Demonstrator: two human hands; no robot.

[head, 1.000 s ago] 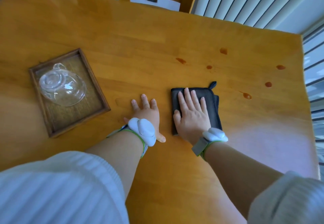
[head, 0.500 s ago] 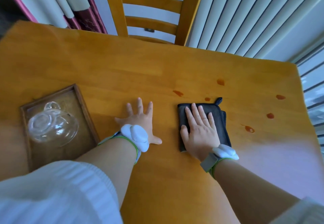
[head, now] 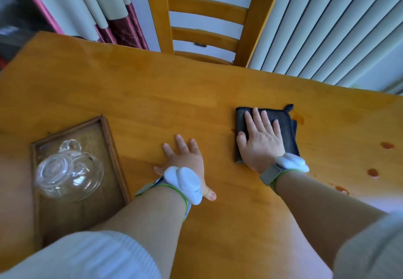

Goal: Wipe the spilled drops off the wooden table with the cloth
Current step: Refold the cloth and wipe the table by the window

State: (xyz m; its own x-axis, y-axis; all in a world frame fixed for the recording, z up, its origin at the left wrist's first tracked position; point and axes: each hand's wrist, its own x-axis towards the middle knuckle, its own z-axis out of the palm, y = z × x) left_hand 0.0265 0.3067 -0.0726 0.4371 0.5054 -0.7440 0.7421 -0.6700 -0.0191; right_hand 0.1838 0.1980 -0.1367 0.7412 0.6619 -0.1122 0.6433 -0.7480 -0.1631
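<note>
A folded dark grey cloth [head: 290, 134] lies flat on the wooden table [head: 152, 104]. My right hand [head: 260, 140] presses down on it with the fingers spread. The cloth's far right corner touches a reddish-brown smear [head: 300, 120]. More reddish drops sit to the right: one [head: 387, 145], another [head: 373, 172], and a third [head: 341, 189] near my right forearm. My left hand [head: 185, 158] rests palm down on the bare wood, fingers apart, holding nothing.
A dark wooden tray [head: 109, 147] at the left holds an upturned glass cup [head: 68, 176]. A wooden chair [head: 207, 12] stands at the table's far edge. Vertical blinds [head: 327, 27] hang behind on the right, curtains at the back left.
My right hand has slid the cloth away from me, over the two nearer-centre drops, which no longer show. The left hand stayed put. The camera tilted up.
</note>
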